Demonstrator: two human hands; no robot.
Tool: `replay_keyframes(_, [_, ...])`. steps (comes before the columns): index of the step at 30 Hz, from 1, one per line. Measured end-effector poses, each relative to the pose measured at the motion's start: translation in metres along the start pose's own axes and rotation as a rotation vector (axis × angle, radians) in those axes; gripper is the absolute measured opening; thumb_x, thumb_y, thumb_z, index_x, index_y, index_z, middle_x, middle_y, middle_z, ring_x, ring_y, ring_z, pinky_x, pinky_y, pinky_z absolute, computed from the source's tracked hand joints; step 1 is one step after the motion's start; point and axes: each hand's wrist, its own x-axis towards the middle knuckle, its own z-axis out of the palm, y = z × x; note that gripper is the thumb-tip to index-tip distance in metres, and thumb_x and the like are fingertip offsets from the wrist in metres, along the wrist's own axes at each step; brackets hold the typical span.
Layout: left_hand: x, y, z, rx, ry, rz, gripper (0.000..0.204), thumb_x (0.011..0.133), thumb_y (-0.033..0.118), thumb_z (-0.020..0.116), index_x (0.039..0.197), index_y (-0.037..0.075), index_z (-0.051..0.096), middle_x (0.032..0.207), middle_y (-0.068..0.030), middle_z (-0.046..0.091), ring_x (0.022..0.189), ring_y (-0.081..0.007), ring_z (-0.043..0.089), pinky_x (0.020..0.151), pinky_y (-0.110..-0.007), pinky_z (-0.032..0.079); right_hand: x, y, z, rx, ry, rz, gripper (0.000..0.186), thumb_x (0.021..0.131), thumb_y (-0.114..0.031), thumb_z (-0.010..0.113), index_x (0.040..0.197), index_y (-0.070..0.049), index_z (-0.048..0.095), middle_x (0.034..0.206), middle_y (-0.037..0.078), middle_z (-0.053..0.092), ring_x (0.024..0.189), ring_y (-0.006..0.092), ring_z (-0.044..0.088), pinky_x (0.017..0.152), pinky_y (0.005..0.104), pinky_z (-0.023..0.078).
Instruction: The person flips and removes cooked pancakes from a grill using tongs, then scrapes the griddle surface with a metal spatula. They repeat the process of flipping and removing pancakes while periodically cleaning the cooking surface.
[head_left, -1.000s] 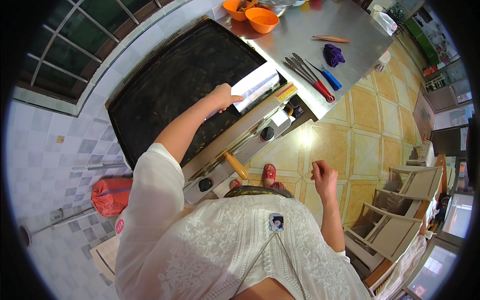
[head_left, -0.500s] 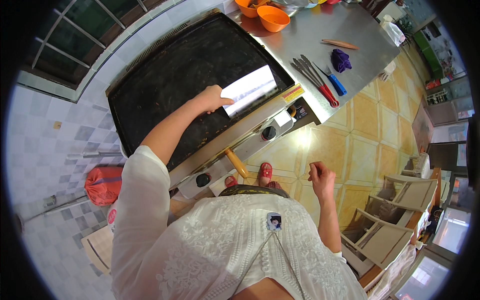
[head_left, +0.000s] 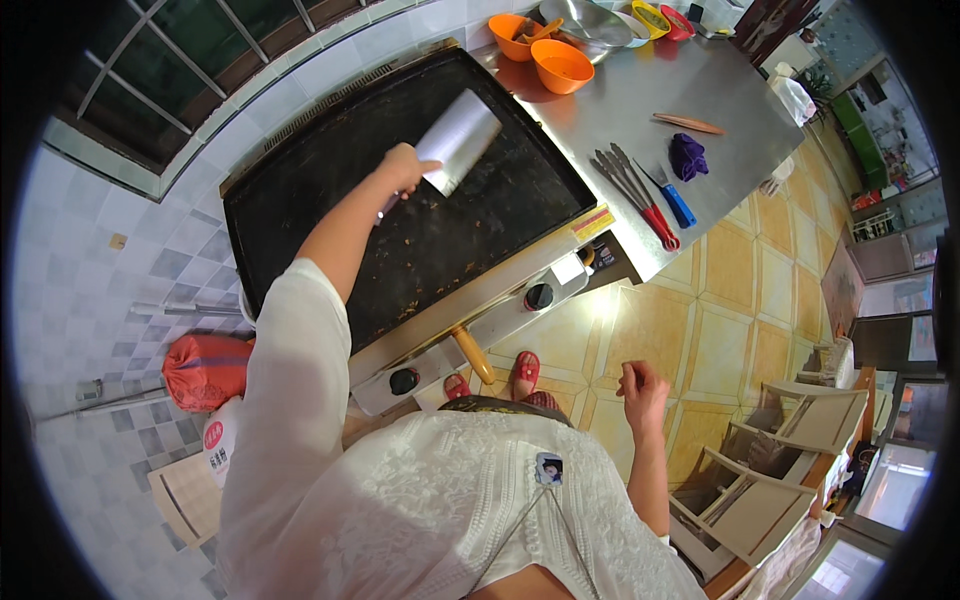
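Note:
My left hand [head_left: 402, 170] is closed round the handle of a cleaver [head_left: 460, 142] with a broad, shiny rectangular blade. I hold it over a large black griddle [head_left: 420, 250], the blade slanting toward the far right. Brown crumbs dot the griddle's surface near its front edge. Whether the blade touches the metal I cannot tell. My right hand [head_left: 643, 392] hangs over the floor, right of the griddle's front, with its fingers curled in and nothing visible in them.
On the steel table [head_left: 640, 110] lie red-handled tongs [head_left: 640, 200], a blue-handled knife [head_left: 670, 195], a purple cloth [head_left: 688, 155] and a wooden rolling pin [head_left: 688, 124]. Orange bowls [head_left: 562, 68] stand farther back. A wooden handle [head_left: 474, 356] sticks out at the griddle's front. Chairs [head_left: 770, 500] stand at right.
My left hand has drawn the cleaver away from the griddle's front right, farther back and left, and its blade has turned to point more away. The right hand stays curled, slightly lower in view.

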Motion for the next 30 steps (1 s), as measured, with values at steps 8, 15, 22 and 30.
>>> replay_keyframes(8, [0.029, 0.022, 0.030, -0.257, -0.039, -0.052, 0.050, 0.081, 0.036, 0.068, 0.053, -0.002, 0.049, 0.047, -0.0104, 0.050, 0.036, -0.0196, 0.049, 0.038, -0.035, 0.045, -0.009, 0.014, 0.004, -0.004, -0.020, 0.047, 0.015, 0.087, -0.011, 0.056, 0.084, 0.003, 0.061, 0.061, 0.012, 0.061, 0.049, 0.0159, 0.061, 0.048, 0.0272, 0.047])
replay_keyframes(15, [-0.015, 0.043, 0.043, -0.154, -0.051, -0.096, 0.051, 0.081, 0.036, 0.068, 0.058, -0.007, 0.051, 0.047, -0.0114, 0.050, 0.034, -0.0198, 0.048, 0.033, -0.035, 0.043, 0.006, 0.005, 0.016, 0.094, -0.052, -0.004, 0.015, 0.087, -0.010, 0.055, 0.084, 0.004, 0.061, 0.061, 0.011, 0.060, 0.048, 0.0150, 0.059, 0.047, 0.0272, 0.046])
replay_keyframes(22, [-0.073, 0.043, 0.068, -0.015, -0.191, 0.107, 0.050, 0.076, 0.036, 0.071, 0.071, -0.012, 0.056, 0.052, -0.0137, 0.055, 0.038, -0.0216, 0.053, 0.037, -0.035, 0.044, 0.020, 0.002, 0.022, 0.135, -0.110, -0.018, 0.015, 0.087, -0.010, 0.056, 0.083, 0.004, 0.061, 0.060, 0.010, 0.059, 0.047, 0.0140, 0.058, 0.046, 0.0264, 0.045])
replay_keyframes(30, [-0.005, 0.001, 0.013, -0.100, 0.028, -0.167, 0.053, 0.080, 0.040, 0.068, 0.060, -0.007, 0.052, 0.048, -0.0107, 0.051, 0.037, -0.0196, 0.051, 0.036, -0.034, 0.044, 0.009, 0.021, 0.004, 0.045, -0.048, 0.023, 0.015, 0.087, -0.010, 0.056, 0.083, 0.004, 0.061, 0.061, 0.011, 0.060, 0.049, 0.0147, 0.060, 0.047, 0.0270, 0.046])
